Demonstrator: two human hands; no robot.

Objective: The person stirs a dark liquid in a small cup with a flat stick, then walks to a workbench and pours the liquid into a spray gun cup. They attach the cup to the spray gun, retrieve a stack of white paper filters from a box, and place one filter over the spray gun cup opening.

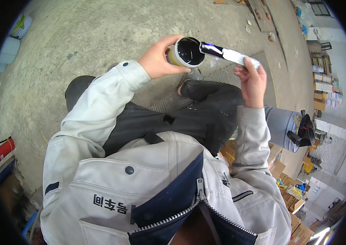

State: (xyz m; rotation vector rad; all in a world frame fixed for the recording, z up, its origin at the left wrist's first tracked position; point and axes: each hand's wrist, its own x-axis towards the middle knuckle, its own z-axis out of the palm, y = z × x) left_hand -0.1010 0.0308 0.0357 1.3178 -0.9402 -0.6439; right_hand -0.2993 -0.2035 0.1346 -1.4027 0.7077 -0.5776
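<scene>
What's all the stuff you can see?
tub: one, white and yellow, upper middle
liquid: one pool, black, in tub
flat strip: one, silvery, black-ended, at tub's rim
buckets: several, pale blue, upper left
fire extinguisher: one, red, left edge
drum: one, pale grey, right
cardboard boxes: several, brown, lower right
floor: one, grey, underneath
other clutter: lots, mixed, right edge
jacket: one, pale grey, below centre
trousers: one pair, dark, centre
left hand: one, holding tub
right hand: one, holding flat strip

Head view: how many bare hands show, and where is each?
2: the left hand around the cup of black liquid, upper centre; the right hand, farther right, gripping the flat strip.
</scene>
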